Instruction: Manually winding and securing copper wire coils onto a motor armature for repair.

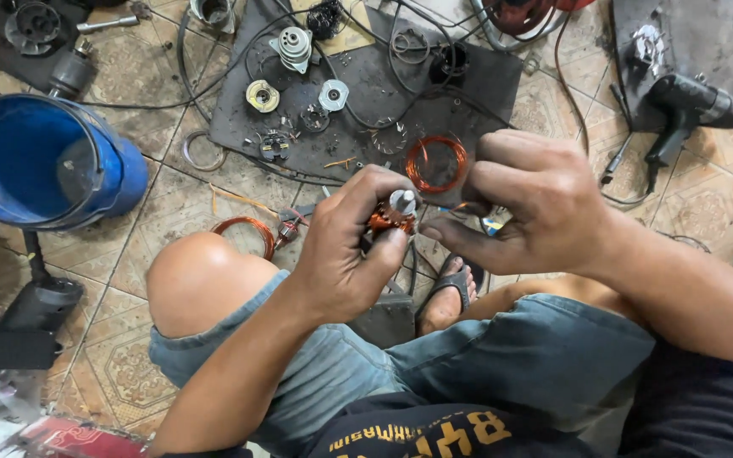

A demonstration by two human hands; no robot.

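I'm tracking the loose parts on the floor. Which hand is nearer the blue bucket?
Left. The left hand grips a small copper-wound rotor, nearer the blue bucket; the right hand is farther off.

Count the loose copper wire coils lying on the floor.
2: one copper coil on the dark mat above the hands, another on the tiles beside the knee, partly hidden. Others may be covered.

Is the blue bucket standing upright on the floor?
No, the blue bucket lies tipped on its side on the tiled floor, with its open mouth turned toward the camera.

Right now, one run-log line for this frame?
left hand: grips copper-wound armature | right hand: pinching at armature | floor: copper coil, blue bucket
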